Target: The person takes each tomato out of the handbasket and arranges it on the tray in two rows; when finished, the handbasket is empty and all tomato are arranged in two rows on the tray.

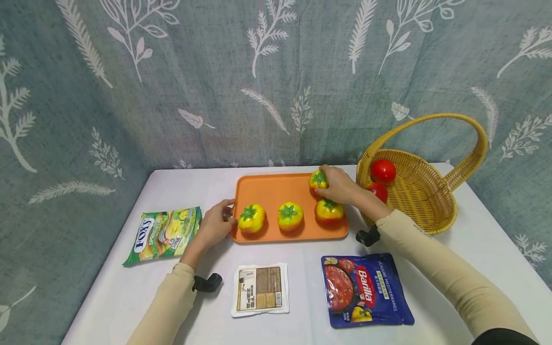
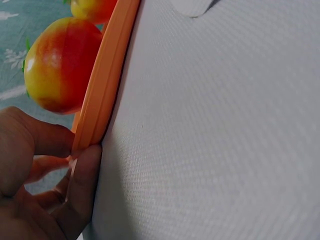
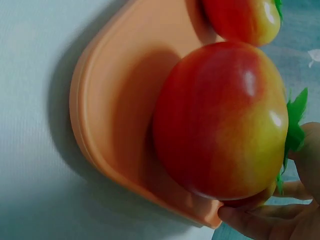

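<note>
Yellow and red plastic fills our right hand [image 1: 340, 186]: its fingers are curled around a toy tomato [image 1: 318, 179] at the far right corner of the orange tray [image 1: 276, 189]. In the right wrist view this tomato [image 3: 225, 120] sits against the tray rim and the fingertips [image 3: 245, 217] close under it. Our left hand [image 1: 215, 225] pinches the left short edge of the tray; the left wrist view shows the thumb [image 2: 82, 185] pressed on the rim [image 2: 102, 90] and the other fingers on its other side.

We judge that what matters here is the position of the held tomato: it lies directly inside the right hand, at the far right of the tray, and the wicker basket [image 1: 420, 191] stands just beside that corner, further to the right. So the right hand is much nearer to both than the left one. The long axis of the tray goes from left to right across the bench [image 1: 453, 249].

Counting now: four yellow-red tomatoes are on the tray, one held and three in a front row [image 1: 290, 216]. Two red tomatoes [image 1: 383, 171] lie in the basket. Three packets lie on the bench: a green candy bag [image 1: 164, 234], a small white-brown pack [image 1: 260, 289] and a blue sauce pouch [image 1: 365, 290].
</note>
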Motion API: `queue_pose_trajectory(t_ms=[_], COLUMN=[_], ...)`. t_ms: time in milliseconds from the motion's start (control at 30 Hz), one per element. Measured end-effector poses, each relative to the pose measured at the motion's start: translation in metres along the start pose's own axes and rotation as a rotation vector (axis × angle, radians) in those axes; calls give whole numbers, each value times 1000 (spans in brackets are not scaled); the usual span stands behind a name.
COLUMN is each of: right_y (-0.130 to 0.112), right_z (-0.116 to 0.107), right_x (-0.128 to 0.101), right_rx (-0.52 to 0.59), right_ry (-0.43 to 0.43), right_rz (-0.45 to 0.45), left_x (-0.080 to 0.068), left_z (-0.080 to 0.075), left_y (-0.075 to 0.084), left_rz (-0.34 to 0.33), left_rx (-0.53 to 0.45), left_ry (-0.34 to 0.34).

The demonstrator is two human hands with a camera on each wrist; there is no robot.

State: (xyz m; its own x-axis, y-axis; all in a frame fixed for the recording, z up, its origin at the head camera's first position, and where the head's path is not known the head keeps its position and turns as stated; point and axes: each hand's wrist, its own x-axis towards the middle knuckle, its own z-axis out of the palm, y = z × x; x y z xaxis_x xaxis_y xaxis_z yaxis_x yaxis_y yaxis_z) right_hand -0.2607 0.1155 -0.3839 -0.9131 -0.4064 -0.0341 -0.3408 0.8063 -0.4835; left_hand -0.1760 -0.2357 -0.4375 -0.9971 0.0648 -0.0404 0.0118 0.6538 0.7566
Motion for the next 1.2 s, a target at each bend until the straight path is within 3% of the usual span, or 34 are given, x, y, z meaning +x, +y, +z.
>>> queue_pose_trajectory(t_ms=[500,1067,1200], right_y=[-3,-19,-22], right_z=[-6,-15,-19], right_x=[-9,-53,-67], right_rx=[-52,-160,-156], right_ry=[6,138,172], right_rz=[36,-176,-212], left_x=[-1,0,0], left_z=[1,3,3], left_y=[1,1,0], left_rz=[6,-39,-22], left_rx=[11,1,13], left_ry=[9,-4,3])
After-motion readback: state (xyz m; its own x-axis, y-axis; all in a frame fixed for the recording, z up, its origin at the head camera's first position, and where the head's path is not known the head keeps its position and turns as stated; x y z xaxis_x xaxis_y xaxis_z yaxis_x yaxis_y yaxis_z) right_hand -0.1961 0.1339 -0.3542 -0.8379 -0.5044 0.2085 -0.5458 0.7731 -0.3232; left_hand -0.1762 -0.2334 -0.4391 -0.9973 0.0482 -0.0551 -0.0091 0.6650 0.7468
